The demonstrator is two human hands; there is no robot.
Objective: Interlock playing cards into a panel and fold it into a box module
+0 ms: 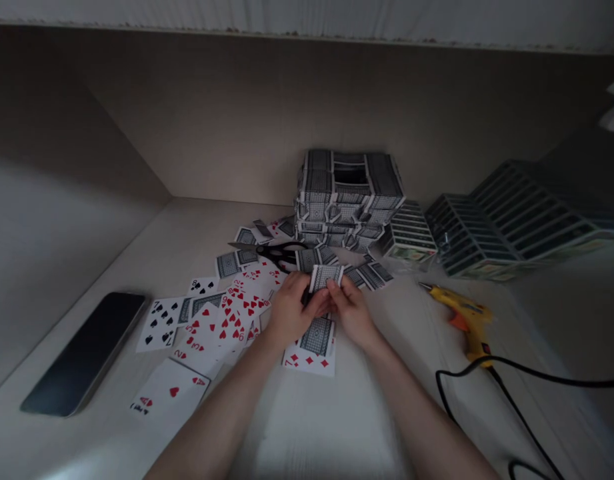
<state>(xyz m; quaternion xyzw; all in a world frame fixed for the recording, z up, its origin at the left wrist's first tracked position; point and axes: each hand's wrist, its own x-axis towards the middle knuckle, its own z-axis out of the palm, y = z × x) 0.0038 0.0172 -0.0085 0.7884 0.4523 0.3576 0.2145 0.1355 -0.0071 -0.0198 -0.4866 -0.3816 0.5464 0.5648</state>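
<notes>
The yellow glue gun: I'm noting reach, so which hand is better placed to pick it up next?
Likely the right hand: the yellow glue gun lies nearer it. The left hand is farther off, with the right in between. Both hold the patterned card, so the right must release first.

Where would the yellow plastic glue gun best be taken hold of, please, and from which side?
Probably by its yellow handle, coming from the near side: the glue gun lies flat, handle end nearest, slim nozzle pointing left and away.
</notes>
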